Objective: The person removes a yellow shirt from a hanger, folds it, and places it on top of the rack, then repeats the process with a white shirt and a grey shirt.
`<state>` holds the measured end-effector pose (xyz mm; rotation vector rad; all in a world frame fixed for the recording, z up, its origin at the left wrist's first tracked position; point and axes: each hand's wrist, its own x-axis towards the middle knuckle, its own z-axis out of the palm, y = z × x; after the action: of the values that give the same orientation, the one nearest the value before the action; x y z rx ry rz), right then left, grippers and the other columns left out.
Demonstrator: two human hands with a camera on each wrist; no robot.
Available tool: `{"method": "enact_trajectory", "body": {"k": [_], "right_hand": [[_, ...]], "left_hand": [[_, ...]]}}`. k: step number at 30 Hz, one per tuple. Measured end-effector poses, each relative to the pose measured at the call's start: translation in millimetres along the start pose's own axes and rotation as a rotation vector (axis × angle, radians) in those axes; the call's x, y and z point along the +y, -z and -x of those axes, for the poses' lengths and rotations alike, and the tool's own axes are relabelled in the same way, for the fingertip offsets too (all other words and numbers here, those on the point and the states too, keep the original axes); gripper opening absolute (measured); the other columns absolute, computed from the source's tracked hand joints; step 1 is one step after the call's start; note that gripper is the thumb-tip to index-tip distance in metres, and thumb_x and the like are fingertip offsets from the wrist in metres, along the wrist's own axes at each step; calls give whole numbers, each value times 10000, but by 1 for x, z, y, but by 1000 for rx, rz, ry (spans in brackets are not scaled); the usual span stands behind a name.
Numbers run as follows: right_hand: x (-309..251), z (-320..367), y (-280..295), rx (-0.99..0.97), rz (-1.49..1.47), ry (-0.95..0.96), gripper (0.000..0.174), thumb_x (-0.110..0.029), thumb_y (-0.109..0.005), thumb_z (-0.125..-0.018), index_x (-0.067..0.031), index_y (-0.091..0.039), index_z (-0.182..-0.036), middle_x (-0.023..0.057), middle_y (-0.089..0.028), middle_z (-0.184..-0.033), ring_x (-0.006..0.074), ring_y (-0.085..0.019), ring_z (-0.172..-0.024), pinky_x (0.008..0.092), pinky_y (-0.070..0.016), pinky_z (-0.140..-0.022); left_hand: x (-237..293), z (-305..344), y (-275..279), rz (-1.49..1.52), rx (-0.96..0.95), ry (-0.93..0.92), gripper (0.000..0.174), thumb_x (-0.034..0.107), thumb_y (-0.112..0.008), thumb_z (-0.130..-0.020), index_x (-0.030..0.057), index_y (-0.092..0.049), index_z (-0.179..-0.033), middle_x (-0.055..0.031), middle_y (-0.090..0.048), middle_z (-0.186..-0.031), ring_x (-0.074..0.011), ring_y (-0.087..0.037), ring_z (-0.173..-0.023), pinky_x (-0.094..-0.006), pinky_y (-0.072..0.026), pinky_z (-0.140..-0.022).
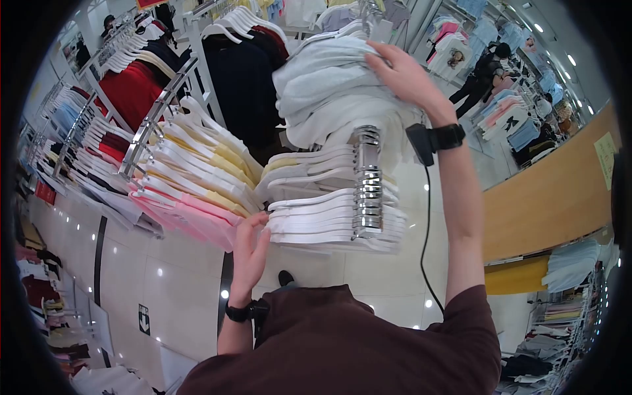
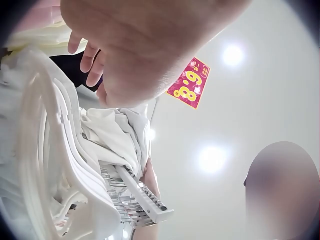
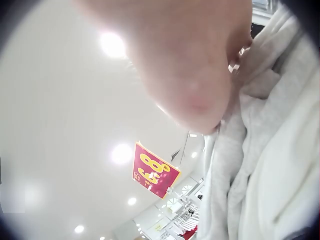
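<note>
In the head view, a heap of pale grey shirts [image 1: 329,72] lies over white shirts [image 1: 336,118] at the far part of a metal rail. My right hand [image 1: 408,79] rests on the heap's right side, fingers extended across the cloth. The right wrist view shows the thumb against the grey cloth [image 3: 227,160]. A row of white hangers [image 1: 313,214] hangs by metal hooks [image 1: 368,184] from the rail at the near end. Beside their left ends is my left hand [image 1: 250,247], fingers loosely bent; in the left wrist view it hovers above the hangers [image 2: 65,135].
Yellow and white garments [image 1: 204,158] and pink ones [image 1: 187,214] hang just left. Dark tops [image 1: 240,85] hang behind. A wooden counter [image 1: 553,194] stands at the right, and a person in black [image 1: 484,72] is at the far right. A cable [image 1: 426,243] dangles from the right wrist.
</note>
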<state>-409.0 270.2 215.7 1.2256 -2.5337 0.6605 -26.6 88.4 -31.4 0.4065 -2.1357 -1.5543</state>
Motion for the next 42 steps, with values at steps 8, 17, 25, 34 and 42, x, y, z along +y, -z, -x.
{"method": "enact_trajectory", "body": {"k": [8, 17, 25, 34, 42], "right_hand": [[2, 88, -11, 292, -131, 42, 597, -342, -622, -1088, -26, -514, -1583, 215, -578, -1565, 363, -563, -1440, 419, -424, -1201], [48, 277, -95, 158, -245, -506, 263, -222, -667, -1074, 2, -730, -1198, 162, -761, -1134, 292, -719, -1071, 393, -538, -988], [57, 311, -148, 199, -416, -667, 304, -267, -660, -1084, -2, -717, -1220, 152, -736, -1192, 283, -718, -1058, 382, -552, -943], [90, 308, -165, 119, -518, -741, 372, -309, -648, -1095, 8, -706, -1283, 138, -733, -1195, 200, -698, -1040, 339, -544, -937], [98, 313, -173, 1, -813, -952, 508, -412, -581, -1126, 18, -667, -1384, 107, -733, -1322, 165, -687, -1157, 310, -531, -995]], "left_hand": [[-21, -62, 0, -226, -53, -184, 341, 117, -613, -1055, 38, -641, -1385, -185, -614, -1471, -363, -567, -1371, -438, -429, -1173], [-53, -104, -7, -317, -147, -224, 346, 144, -574, -1077, 21, -629, -1395, -210, -606, -1457, -396, -572, -1366, -441, -456, -1152], [-56, -125, -19, -336, -143, -225, 345, 179, -579, -1081, 24, -652, -1380, -198, -647, -1376, -379, -609, -1301, -438, -476, -1110], [-67, -119, -9, -220, -249, -26, 336, 216, -584, -1087, 9, -695, -1327, -204, -740, -1195, -368, -678, -1169, -414, -512, -1031], [-62, -117, -6, -99, -238, -6, 302, 205, -655, -1064, -23, -723, -1249, -184, -776, -1103, -274, -729, -1013, -353, -546, -934]]}}
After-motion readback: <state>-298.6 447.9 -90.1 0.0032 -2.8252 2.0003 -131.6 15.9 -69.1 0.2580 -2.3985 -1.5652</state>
